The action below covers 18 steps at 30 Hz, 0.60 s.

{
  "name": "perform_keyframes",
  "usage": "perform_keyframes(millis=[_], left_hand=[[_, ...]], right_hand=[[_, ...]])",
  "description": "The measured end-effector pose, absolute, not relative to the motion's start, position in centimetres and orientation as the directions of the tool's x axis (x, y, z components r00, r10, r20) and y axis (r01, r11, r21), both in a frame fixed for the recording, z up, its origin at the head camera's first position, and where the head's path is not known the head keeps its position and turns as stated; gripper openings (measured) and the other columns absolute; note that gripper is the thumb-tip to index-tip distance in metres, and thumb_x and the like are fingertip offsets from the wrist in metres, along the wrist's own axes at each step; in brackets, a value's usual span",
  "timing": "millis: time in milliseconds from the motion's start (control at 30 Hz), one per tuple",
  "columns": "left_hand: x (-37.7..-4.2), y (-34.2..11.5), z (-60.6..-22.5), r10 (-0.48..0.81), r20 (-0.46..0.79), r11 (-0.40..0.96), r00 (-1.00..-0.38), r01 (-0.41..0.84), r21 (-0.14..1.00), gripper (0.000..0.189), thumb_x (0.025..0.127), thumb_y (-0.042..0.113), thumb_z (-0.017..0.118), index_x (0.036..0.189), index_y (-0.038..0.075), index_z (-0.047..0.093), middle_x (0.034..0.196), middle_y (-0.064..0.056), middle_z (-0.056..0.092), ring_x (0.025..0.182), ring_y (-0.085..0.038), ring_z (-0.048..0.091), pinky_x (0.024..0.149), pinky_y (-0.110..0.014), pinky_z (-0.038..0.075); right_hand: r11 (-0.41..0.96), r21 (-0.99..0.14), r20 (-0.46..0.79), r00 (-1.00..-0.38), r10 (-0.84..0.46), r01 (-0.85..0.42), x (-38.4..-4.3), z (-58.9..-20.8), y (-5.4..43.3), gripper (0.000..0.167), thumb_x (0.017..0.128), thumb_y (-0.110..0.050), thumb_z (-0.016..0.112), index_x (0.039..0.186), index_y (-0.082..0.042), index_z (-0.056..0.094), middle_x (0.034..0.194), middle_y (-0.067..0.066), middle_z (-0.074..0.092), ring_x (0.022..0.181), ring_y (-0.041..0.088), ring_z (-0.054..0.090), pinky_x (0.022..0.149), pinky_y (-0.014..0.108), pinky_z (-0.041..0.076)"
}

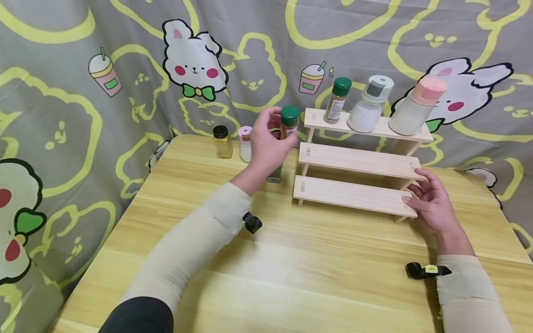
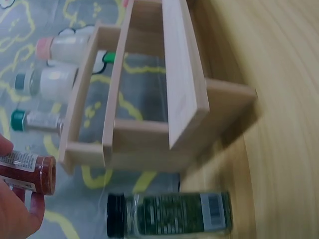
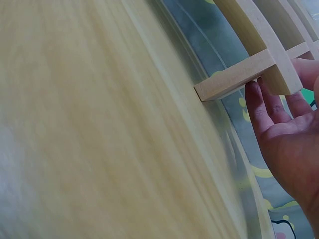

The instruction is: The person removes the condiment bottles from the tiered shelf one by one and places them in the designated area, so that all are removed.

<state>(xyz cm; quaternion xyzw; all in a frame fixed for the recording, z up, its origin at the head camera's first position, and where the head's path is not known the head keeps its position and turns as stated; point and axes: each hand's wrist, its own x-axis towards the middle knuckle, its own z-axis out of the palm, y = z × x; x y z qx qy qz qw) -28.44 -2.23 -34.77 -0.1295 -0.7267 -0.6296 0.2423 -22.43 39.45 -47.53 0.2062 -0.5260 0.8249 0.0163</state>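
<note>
My left hand (image 1: 268, 147) grips a spice jar (image 1: 289, 114) with a green cap and holds it up, left of the wooden three-step shelf rack (image 1: 356, 196). Reddish-brown contents and a white label show on this jar in the left wrist view. At the rack's right end, my right hand (image 1: 435, 206) holds the lower steps, its thumb on the bottom board. In the right wrist view its fingers (image 3: 259, 104) curl by the board's end. On the top step stand a green-capped jar (image 1: 335, 104), a grey-capped shaker (image 1: 368, 108) and a pink-capped shaker (image 1: 414, 111).
Behind the left hand, a jar of green flakes (image 2: 174, 214) stands on the wooden table (image 1: 266, 277), partly hidden. Further left are a black-capped yellow spice jar (image 1: 223, 144) and a pink-capped white shaker (image 1: 245, 147). A patterned curtain (image 1: 258, 60) hangs behind.
</note>
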Motion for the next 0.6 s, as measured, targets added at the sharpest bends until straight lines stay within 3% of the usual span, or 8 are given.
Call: perform_keyframes(millis=[600], left_hand=[[-28.9, -7.5, -36.4, -0.217, 0.434, 0.193, -0.874, 0.398, 0.897, 0.047, 0.076, -0.006, 0.077, 0.116, 0.005, 0.055, 0.103, -0.009, 0.060, 0.093, -0.018, 0.059, 0.083, -0.035, 0.055]], right_hand=[[-0.449, -0.859, 0.356, -0.917, -0.181, -0.245, -22.5, -47.5, 39.3, 0.083, 0.077, 0.044, 0.029, 0.147, -0.001, 0.036, 0.129, 0.013, 0.055, 0.114, 0.024, 0.059, 0.080, 0.033, 0.057]])
